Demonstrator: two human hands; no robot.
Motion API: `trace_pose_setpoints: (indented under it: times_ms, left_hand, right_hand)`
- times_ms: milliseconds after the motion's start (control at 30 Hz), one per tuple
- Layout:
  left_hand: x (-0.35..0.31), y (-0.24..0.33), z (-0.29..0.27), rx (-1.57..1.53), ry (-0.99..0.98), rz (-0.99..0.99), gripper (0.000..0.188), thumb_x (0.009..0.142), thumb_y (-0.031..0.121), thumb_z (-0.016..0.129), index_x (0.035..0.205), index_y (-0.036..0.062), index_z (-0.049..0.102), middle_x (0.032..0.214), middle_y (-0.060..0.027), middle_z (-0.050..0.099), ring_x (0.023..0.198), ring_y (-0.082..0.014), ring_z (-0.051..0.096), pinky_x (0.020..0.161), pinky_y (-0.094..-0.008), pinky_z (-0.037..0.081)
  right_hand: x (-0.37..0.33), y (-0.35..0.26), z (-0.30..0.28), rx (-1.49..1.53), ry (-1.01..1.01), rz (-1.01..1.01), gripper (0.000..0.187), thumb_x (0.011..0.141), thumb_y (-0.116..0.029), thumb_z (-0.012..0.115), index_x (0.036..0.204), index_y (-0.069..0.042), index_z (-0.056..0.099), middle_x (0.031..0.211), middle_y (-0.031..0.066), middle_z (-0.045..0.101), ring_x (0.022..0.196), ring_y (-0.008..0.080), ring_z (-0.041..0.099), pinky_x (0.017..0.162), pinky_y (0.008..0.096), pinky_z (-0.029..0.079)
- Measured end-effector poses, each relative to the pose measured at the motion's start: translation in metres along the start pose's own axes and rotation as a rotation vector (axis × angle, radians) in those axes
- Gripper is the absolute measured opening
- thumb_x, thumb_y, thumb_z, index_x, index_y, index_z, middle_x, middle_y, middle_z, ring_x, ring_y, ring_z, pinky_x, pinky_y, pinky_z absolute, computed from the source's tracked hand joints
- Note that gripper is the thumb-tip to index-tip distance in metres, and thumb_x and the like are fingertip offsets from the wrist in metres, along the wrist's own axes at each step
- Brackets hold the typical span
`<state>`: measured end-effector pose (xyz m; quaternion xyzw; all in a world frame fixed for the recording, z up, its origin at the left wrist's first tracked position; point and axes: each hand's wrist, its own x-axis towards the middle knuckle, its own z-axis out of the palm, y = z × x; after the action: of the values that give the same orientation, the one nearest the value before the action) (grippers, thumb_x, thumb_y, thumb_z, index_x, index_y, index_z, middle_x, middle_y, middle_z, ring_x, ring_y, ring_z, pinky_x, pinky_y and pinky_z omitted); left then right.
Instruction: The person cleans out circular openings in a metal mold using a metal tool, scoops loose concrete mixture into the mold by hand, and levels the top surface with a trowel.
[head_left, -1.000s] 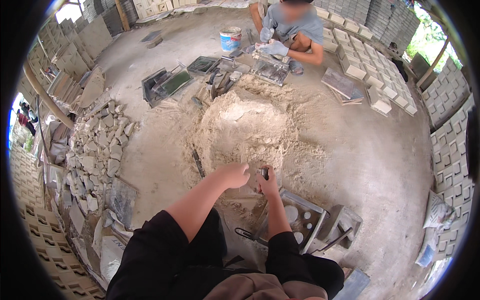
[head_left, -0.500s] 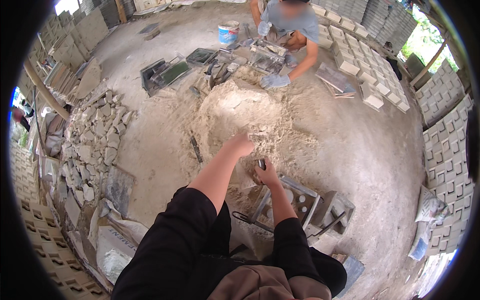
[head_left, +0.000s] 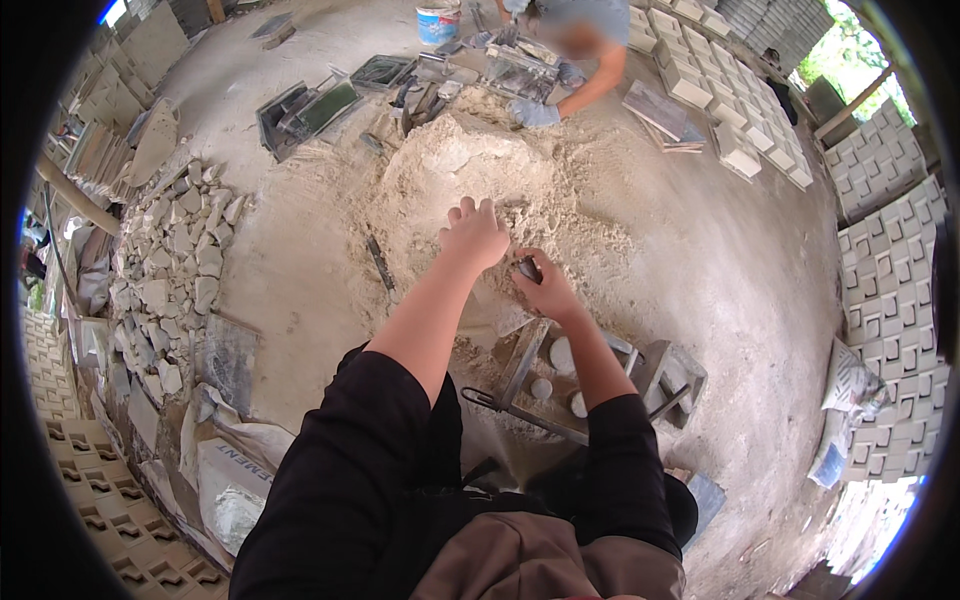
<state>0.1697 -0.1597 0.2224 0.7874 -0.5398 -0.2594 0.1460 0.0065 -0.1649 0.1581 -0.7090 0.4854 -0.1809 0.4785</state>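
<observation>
My left hand (head_left: 474, 236) is over the pale heap of sandy mix (head_left: 475, 160), with its fingers apart and nothing seen in it. Just to its right, my right hand (head_left: 550, 288) is closed around the dark handle of a tool (head_left: 530, 268). The tool's working end is hidden, so I cannot tell its kind. Below my right forearm lies a metal frame mould (head_left: 522, 362) with round pale discs inside. A dark rod with a looped end (head_left: 482, 398) lies at the mould's near left corner.
Across the heap a co-worker's gloved hand (head_left: 535, 113) rests by a dusty metal mould (head_left: 520, 72). Broken rubble (head_left: 165, 270) and a cement sack (head_left: 230, 475) lie on the left. A grey block-shaped mould (head_left: 672, 375) is at right, stacked pale blocks (head_left: 885, 310) beyond.
My left hand has turned from closed to spread fingers. My right hand has moved up and slightly right, still gripping the tool. The whole view has shifted, and the co-worker leans lower.
</observation>
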Motion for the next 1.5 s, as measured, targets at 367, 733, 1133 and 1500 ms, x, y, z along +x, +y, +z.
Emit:
trace_pose_setpoints:
  times_ms: [367, 733, 1133, 1500]
  left_hand:
    - [-0.002, 0.006, 0.008, -0.026, -0.010, 0.110, 0.045, 0.086, 0.029, 0.042, 0.125, 0.0075, 0.036, 0.124, -0.0171, 0.036, 0.117, -0.0347, 0.034, 0.094, -0.0434, 0.034]
    - [-0.005, 0.026, 0.030, 0.052, -0.176, 0.147, 0.047, 0.088, 0.032, 0.039, 0.127, 0.0073, 0.033, 0.129, -0.0188, 0.036, 0.116, -0.0335, 0.039, 0.095, -0.0405, 0.034]
    - [-0.025, 0.045, 0.052, 0.170, -0.468, 0.148, 0.039, 0.089, 0.030, 0.039, 0.119, 0.0068, 0.043, 0.119, -0.0168, 0.049, 0.110, -0.0282, 0.047, 0.090, -0.0381, 0.038]
    - [-0.078, 0.036, 0.108, 0.275, -0.399, 0.222, 0.044, 0.081, 0.029, 0.045, 0.115, 0.0004, 0.047, 0.115, -0.0211, 0.050, 0.105, -0.0353, 0.049, 0.089, -0.0442, 0.039]
  right_hand:
    - [-0.106, 0.057, -0.125, -0.443, 0.150, 0.053, 0.044, 0.073, -0.034, 0.062, 0.104, -0.007, 0.045, 0.083, 0.0168, 0.060, 0.078, 0.0309, 0.060, 0.070, 0.0382, 0.045]
    - [-0.154, 0.107, -0.118, -0.823, -0.081, 0.091, 0.029, 0.076, -0.029, 0.055, 0.093, -0.007, 0.046, 0.077, 0.0153, 0.060, 0.077, 0.0334, 0.059, 0.068, 0.0449, 0.046]
    - [-0.160, 0.110, -0.116, -1.109, -0.344, -0.282, 0.015, 0.072, -0.018, 0.054, 0.083, -0.008, 0.054, 0.067, 0.0099, 0.061, 0.062, 0.0269, 0.062, 0.052, 0.0395, 0.048]
    - [-0.144, 0.085, -0.156, -0.967, -0.210, -0.163, 0.018, 0.071, -0.026, 0.057, 0.081, -0.011, 0.057, 0.075, 0.0134, 0.061, 0.072, 0.0327, 0.059, 0.062, 0.0424, 0.047]
